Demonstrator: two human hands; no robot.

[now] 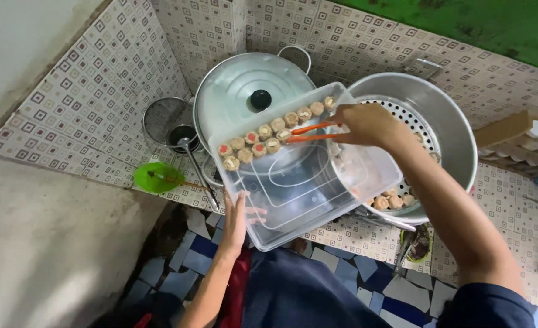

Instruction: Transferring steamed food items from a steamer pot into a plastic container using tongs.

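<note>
The left hand [237,220] is closed on the near edge of the clear plastic container [299,182], holding it tilted over the counter so the dumplings [269,136] stay lined along its far wall; the right hand [366,123] pinches orange tongs [314,133] beside that row; a perforated steamer pot [445,115] stands just behind, a lidded pot [244,91] under the container's far side.
</note>
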